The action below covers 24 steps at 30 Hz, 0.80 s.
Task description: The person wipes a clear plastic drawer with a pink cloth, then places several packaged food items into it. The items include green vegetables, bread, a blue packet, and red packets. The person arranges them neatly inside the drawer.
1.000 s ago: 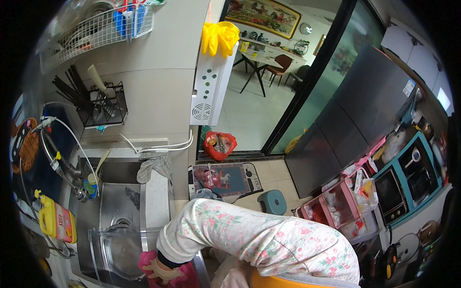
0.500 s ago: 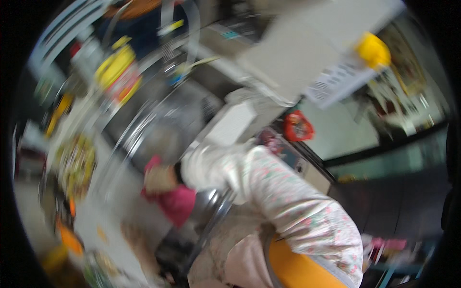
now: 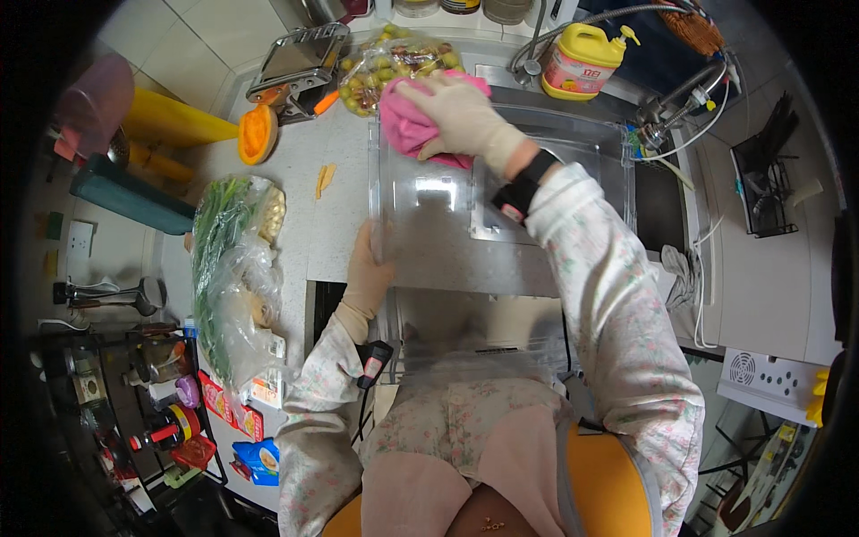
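Observation:
A large clear plastic drawer (image 3: pixel 429 237) lies across the counter and over the sink in front of me. My left hand (image 3: pixel 365 273), in a thin pale glove, grips its near left edge, fingers partly hidden by the plastic. My right hand (image 3: pixel 465 116), gloved alike, holds a bunched pink cloth (image 3: pixel 407 121) against the drawer's far left corner. Just behind the cloth is a clear bag of small green and brown fruit (image 3: pixel 398 58).
A yellow pump bottle (image 3: pixel 582 63) and the faucet (image 3: pixel 658 134) stand behind the drawer. Leftward lie a cut orange squash (image 3: pixel 258 134), a metal grater (image 3: pixel 300 63) and bagged green onions (image 3: pixel 219 251). A knife rack (image 3: pixel 768 170) is at the right.
The view has swung round and sharpened from blur. My right hand with the pink cloth has moved from near the sink's front to the drawer's far left corner.

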Each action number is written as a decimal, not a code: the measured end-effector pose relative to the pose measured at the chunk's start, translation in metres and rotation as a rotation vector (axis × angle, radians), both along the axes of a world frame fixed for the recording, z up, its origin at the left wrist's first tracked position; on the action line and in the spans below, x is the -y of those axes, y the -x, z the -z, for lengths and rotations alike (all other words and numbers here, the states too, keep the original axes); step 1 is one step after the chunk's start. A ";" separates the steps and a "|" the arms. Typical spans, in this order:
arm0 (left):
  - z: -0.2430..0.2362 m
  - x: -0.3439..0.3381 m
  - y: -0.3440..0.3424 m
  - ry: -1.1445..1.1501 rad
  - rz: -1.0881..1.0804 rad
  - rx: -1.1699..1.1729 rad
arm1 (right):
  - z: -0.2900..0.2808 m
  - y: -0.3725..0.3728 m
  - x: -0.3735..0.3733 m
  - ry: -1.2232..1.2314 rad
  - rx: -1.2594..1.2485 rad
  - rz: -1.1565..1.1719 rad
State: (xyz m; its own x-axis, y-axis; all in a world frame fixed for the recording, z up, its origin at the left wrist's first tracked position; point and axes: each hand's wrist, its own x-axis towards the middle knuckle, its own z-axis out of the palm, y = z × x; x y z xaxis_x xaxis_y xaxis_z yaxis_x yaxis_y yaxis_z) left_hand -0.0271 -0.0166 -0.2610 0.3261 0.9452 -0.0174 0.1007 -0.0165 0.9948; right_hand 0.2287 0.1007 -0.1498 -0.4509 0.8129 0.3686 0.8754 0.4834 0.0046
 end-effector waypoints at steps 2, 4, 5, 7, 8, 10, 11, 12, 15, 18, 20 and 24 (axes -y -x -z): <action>-0.006 0.006 0.001 0.035 0.028 0.013 | -0.006 0.017 -0.019 0.228 -0.049 0.036; -0.014 0.013 0.000 0.109 0.013 0.064 | -0.011 0.019 -0.031 0.408 -0.031 0.137; -0.019 0.017 0.001 0.089 0.041 0.117 | -0.012 0.018 -0.032 0.437 0.009 0.124; -0.029 0.024 0.002 0.147 0.041 0.188 | -0.015 0.010 -0.030 0.446 0.078 0.099; -0.033 0.025 0.001 0.143 0.062 0.196 | -0.016 0.006 -0.026 0.406 0.057 0.089; -0.040 0.026 -0.001 0.120 0.101 0.245 | -0.019 -0.005 -0.016 0.388 0.037 0.097; -0.042 0.027 -0.003 0.155 0.092 0.236 | -0.020 -0.010 -0.012 0.346 0.044 0.092; -0.043 0.026 -0.005 0.168 0.091 0.263 | -0.019 -0.019 -0.006 0.355 0.033 0.107; -0.043 0.026 -0.009 0.200 0.080 0.296 | -0.013 -0.061 0.011 0.392 0.039 0.185; -0.041 0.028 -0.008 0.219 0.079 0.284 | 0.005 -0.119 0.034 0.437 0.099 0.332; -0.040 0.028 -0.006 0.228 0.082 0.256 | 0.012 -0.166 0.053 0.424 0.015 0.266; -0.039 0.025 -0.006 0.227 0.095 0.225 | 0.016 -0.236 0.083 0.483 0.128 0.517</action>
